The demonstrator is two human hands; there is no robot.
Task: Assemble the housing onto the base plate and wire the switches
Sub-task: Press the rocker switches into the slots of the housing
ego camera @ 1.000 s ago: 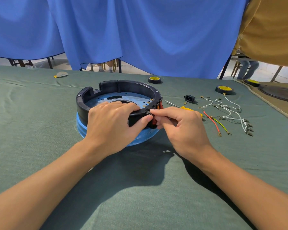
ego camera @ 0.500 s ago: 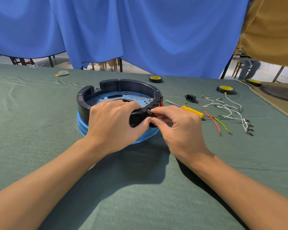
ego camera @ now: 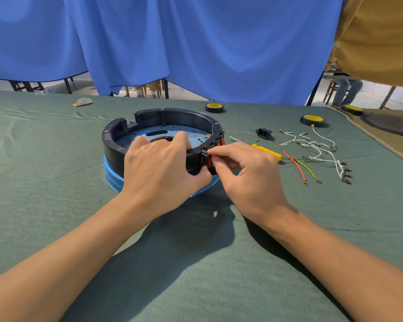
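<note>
A black ring-shaped housing (ego camera: 172, 116) sits on a round blue base plate (ego camera: 113, 175) in the middle of the green table. My left hand (ego camera: 161, 168) grips the housing's near wall, fingers inside and thumb outside. My right hand (ego camera: 247, 173) pinches a red switch (ego camera: 209, 161) set in the housing's right side, next to another red switch (ego camera: 222, 141). Loose white wires (ego camera: 316, 147), a red wire (ego camera: 294, 165) and a yellow-green wire (ego camera: 308, 169) lie to the right.
A yellow-handled screwdriver (ego camera: 266, 151) lies behind my right hand. A black socket (ego camera: 263, 133) and two rolls of black tape (ego camera: 214, 108) (ego camera: 312, 119) sit further back. A dark round part (ego camera: 391, 124) lies at the right edge. Blue curtain hangs behind the table.
My right fingers shifted a little along the housing's right side and now pinch the red switch. My left hand keeps its grip on the housing.
</note>
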